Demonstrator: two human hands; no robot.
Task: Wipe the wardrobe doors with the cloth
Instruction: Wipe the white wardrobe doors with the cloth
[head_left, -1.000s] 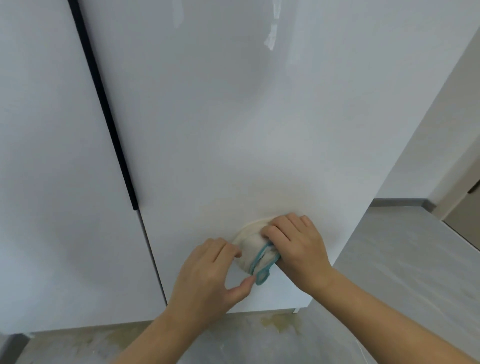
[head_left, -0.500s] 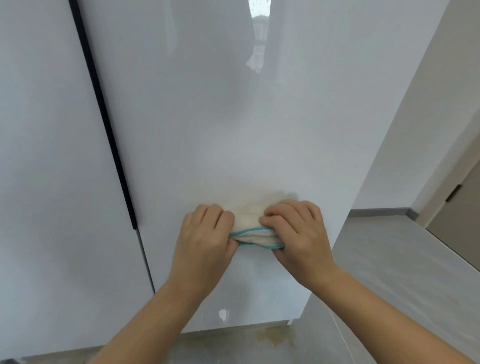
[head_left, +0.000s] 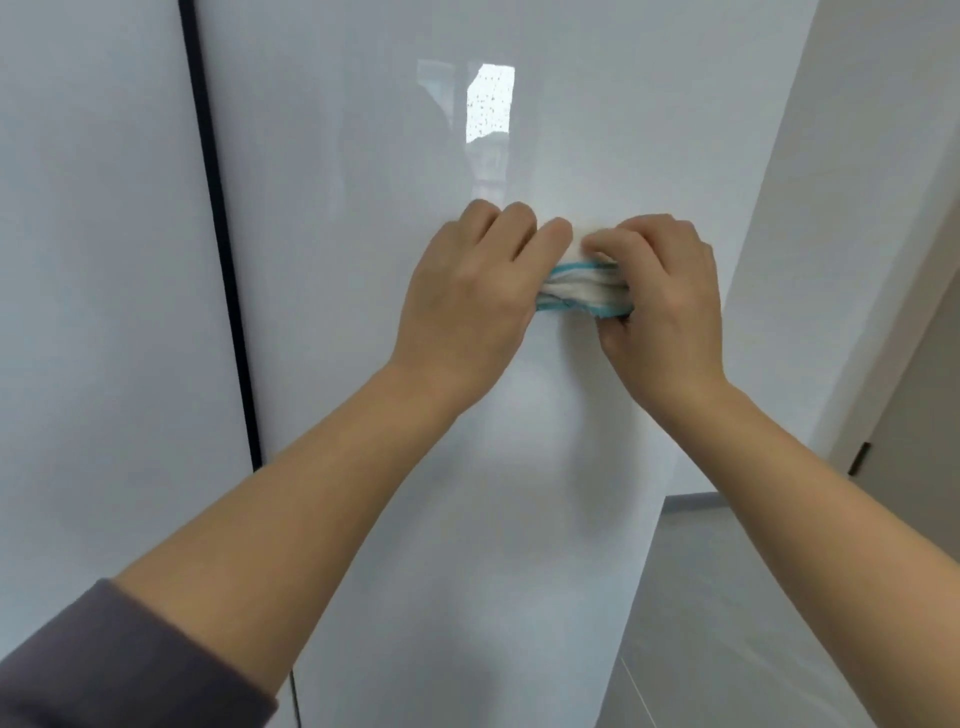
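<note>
Head view: 2 hands press 1 cloth (head_left: 584, 291) against the right one of 2 white glossy doors. The left hand (head_left: 467, 301) grips the cloth's left end, fingers curled over its top and against the door. The right hand (head_left: 665, 301) grips the right end, fingers folded over the top, thumb below. Both hands are clamped on the cloth, close together, with only a short stretch of bunched fabric showing between them. The cloth is white with teal edging, folded into several layers; 2 teal edge lines show, 1 along the top and 1 along the bottom.

The right door (head_left: 363, 156) fills the middle of the view; the left door (head_left: 93, 260) sits beside it, split from it by 1 dark vertical strip (head_left: 218, 234). 1 bright window reflection (head_left: 488, 109) shows on the right door above the hands. 1 grey sleeve (head_left: 104, 670) covers the left upper forearm at lower left. Grey floor (head_left: 727, 623) lies at lower right, beside a pale wall (head_left: 857, 156).
</note>
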